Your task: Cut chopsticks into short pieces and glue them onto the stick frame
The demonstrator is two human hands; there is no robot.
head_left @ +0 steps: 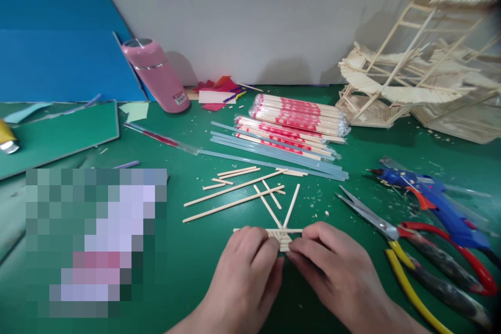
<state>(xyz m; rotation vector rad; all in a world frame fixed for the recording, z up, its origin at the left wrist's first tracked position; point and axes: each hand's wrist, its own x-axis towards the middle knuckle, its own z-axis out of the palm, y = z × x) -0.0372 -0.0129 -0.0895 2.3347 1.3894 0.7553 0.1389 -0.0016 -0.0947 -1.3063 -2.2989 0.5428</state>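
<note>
Small slatted stick piece [285, 240] sits at the near side of the green table [188, 258], judged part-built: several short slats already lie side by side. Left hand [250, 263] grips its left side; right hand [332, 261] pinches its right edge. Beyond, loose sticks [235, 203] remain unattached. Glue gun [434, 193] lies unheld at right.

Grey wall [235, 15] behind green tabletop [182, 261]
</note>
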